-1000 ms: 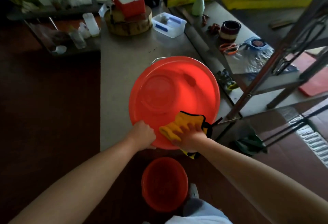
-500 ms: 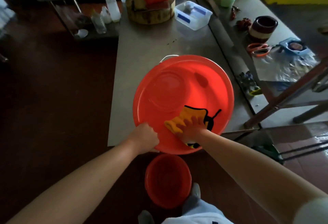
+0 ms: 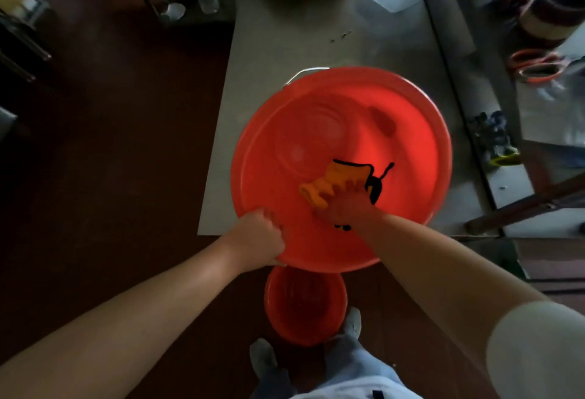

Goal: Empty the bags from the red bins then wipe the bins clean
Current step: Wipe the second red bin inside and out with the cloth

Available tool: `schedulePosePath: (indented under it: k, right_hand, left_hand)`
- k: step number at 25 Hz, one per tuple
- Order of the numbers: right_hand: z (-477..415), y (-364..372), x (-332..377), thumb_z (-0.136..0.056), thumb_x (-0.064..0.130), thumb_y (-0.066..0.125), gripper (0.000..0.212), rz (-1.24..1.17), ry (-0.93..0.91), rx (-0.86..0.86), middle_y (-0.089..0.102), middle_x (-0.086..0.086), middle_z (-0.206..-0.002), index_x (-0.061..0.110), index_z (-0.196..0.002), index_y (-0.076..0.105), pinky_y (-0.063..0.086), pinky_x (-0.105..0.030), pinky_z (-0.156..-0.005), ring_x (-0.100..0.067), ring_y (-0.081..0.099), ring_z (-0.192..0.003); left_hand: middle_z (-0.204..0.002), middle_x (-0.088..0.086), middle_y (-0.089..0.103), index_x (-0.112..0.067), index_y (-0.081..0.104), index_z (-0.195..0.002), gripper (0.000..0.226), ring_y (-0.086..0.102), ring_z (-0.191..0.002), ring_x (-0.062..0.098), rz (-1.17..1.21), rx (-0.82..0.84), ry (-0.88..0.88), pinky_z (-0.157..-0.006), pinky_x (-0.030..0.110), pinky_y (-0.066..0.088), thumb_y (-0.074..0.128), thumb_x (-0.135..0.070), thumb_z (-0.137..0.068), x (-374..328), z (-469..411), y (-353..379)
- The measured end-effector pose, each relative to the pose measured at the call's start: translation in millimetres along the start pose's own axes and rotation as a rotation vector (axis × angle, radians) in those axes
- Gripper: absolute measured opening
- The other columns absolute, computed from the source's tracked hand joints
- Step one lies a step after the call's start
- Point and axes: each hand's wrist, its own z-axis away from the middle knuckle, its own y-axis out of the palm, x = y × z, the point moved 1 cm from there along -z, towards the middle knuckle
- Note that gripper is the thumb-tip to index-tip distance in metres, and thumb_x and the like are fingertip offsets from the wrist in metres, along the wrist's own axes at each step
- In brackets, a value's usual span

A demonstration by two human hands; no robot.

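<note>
Yellow cloth [image 3: 329, 183] lies under the right hand [image 3: 345, 208], whose fingers are spread fairly flat and press it against the inside of the big bin [image 3: 405, 107], which I take to be wiping under way; no bag shows inside. Just beside it the left hand [image 3: 259, 240] curls over the near rim and grips, likely to steady the bin against the push of the wipe. Beyond both hands the bin sits on the table [image 3: 316, 41], its near side overhanging the table's edge toward the person, so a hard pull could tip it off. Ahead of the cloth the bin's floor and far wall lie open for wider strokes. Below the hands, by the feet, stands the small bin [image 3: 304, 303], no bag visible in it
</note>
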Motion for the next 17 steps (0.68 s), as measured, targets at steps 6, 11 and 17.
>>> schedulePosePath:
  k: [6,11,17]
  right_hand:
    - [64.8,-14.7,17.7,-0.086,0.083,0.008,0.072,0.216,-0.050,0.135,0.002,0.009,-0.169,0.058,-0.151,-0.009,0.005,-0.057,-0.121,-0.035,0.009,-0.154]
    - [131.8,-6.5,25.9,-0.074,0.092,0.046,0.104,0.261,-0.079,0.102,0.019,0.000,-0.167,0.044,-0.158,0.008,0.021,-0.056,-0.118,-0.036,0.023,-0.149]
    - [157.8,-7.7,3.0,-0.085,0.055,0.064,0.088,0.506,-0.106,-0.045,0.035,0.004,-0.158,0.041,-0.157,0.016,0.032,-0.050,-0.112,-0.028,0.040,-0.140]
  left_hand:
    - [-0.103,0.008,0.073,-0.015,0.070,-0.107,0.072,0.069,-0.093,0.028,0.025,0.096,0.073,-0.087,0.038,0.050,0.033,-0.075,-0.092,20.6,3.0,-18.2]
    - [-0.104,0.008,0.072,-0.014,0.068,-0.108,0.068,0.069,-0.094,0.029,-0.060,0.111,0.096,-0.086,0.039,0.051,0.041,-0.074,-0.091,37.6,8.2,-22.8]
    - [-0.109,0.004,0.073,-0.019,0.070,-0.114,0.057,0.065,-0.111,0.027,-0.166,0.020,0.101,-0.118,0.049,0.022,0.062,-0.065,-0.081,80.9,20.0,-22.0]
